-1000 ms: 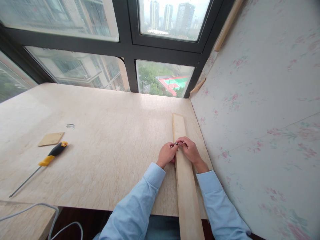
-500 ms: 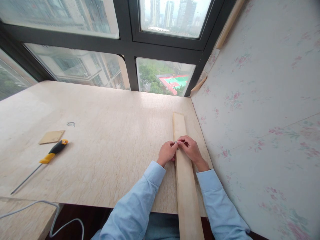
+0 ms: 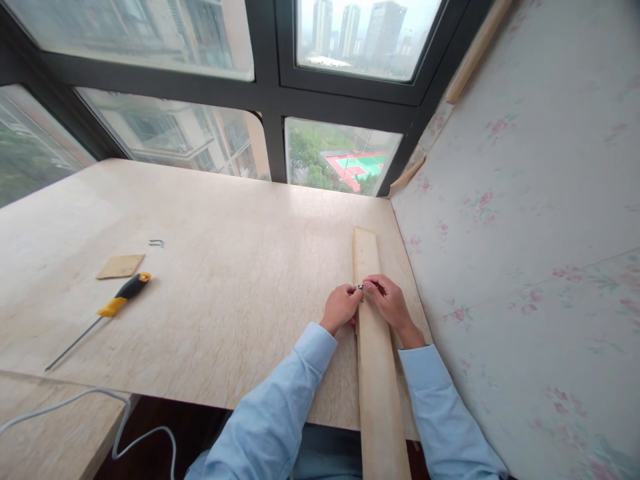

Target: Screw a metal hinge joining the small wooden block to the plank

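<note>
A long, pale wooden board (image 3: 380, 380) lies lengthwise on the stone-patterned sill, its near end reaching past the front edge. Over its left edge, my left hand (image 3: 341, 308) pinches a small shiny metal piece (image 3: 359, 287) whose exact kind is too small to make out. My right hand (image 3: 391, 305) is closed in a pinch at the other side of that same piece, wrist resting above the board. The fingertips of both hands almost meet and partly hide the metal.
To the left lie a yellow and black screwdriver (image 3: 120, 298), a small wooden plate (image 3: 120, 267) and a few bent metal pins (image 3: 157, 243). A pale cable (image 3: 117, 440) hangs by the front edge. Windows stand behind; a flowered wall (image 3: 525, 233) rises close at right.
The view has swung slightly to the left, so everything sits further right in the picture. My right fingers have drawn back a little, showing more of the metal piece; both hands stay in place.
</note>
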{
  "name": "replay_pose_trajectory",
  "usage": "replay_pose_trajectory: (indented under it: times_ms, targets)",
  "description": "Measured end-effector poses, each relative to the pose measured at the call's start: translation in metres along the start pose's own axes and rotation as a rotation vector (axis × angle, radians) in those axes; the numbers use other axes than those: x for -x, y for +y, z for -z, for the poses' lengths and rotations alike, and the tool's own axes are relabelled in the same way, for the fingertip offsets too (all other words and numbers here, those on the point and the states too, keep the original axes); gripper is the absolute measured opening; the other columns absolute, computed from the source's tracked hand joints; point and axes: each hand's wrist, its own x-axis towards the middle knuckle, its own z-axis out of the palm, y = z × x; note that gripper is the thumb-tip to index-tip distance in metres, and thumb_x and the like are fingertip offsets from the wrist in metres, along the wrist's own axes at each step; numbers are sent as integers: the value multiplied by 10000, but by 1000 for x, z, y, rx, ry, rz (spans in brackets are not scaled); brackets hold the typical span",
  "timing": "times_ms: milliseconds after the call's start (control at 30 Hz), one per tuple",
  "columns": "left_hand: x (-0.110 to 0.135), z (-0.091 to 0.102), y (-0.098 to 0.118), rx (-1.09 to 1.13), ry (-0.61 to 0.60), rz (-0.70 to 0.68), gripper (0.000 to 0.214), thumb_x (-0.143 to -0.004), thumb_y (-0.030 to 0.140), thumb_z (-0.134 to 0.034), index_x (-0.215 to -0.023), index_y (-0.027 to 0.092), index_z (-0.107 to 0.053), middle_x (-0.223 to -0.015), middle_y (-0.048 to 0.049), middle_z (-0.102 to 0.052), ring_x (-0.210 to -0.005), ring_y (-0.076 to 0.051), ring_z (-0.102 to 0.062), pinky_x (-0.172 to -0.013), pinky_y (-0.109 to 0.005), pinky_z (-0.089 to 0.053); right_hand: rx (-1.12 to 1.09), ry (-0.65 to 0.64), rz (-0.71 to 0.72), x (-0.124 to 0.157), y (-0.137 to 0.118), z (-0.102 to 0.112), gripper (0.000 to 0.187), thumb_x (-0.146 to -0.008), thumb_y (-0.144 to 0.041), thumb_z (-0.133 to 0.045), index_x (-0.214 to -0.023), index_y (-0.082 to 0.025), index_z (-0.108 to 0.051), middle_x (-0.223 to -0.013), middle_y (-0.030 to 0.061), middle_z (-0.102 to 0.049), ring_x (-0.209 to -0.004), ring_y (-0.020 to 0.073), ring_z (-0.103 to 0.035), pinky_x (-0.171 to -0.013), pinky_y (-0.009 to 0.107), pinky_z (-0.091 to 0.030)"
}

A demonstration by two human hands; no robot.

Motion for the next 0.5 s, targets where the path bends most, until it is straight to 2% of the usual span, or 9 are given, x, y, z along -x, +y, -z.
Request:
replay_pose_trajectory:
  times_ms: [200,300,400,500]
  targets:
    - [6,0,3,-46,17,-11,320,-895,379,-469,-859,146,-686,-685,-23,-645,-429,-129,-560,-482,-245,-425,-44,26,-70,5,-1,1,319,-868,-485,-600,-926,-182,-685,-916,77,-710,-858,213,-651,-795,359,-520]
    - [8,0,3,-62,39,-21,356,-903,388,-458,-860,147,-716,-655,-40,-663,-485,-154,-598,-541,-258,-453,-100,67,-176,7,-6,3,392,-817,-548,-628,-923,-177,-695,-853,82,-721,-763,215,-668,-690,347,-546]
    - [10,0,4,-94,5,-42,340,-881,351,-467,-808,157,-737,-640,-77,-678,-653,-211,-671,-625,-279,-486,-60,83,-170,3,-26,7,421,-780,-573,-650,-930,-183,-700,-794,79,-719,-691,210,-661,-627,335,-549]
    - [11,1,6,-127,51,-38,328,-852,365,-499,-835,156,-752,-839,-149,-731,-846,-281,-692,-716,-340,-510,-5,16,-98,-11,-64,3,388,-775,-556,-664,-928,-201,-701,-771,77,-716,-655,204,-655,-620,332,-554]
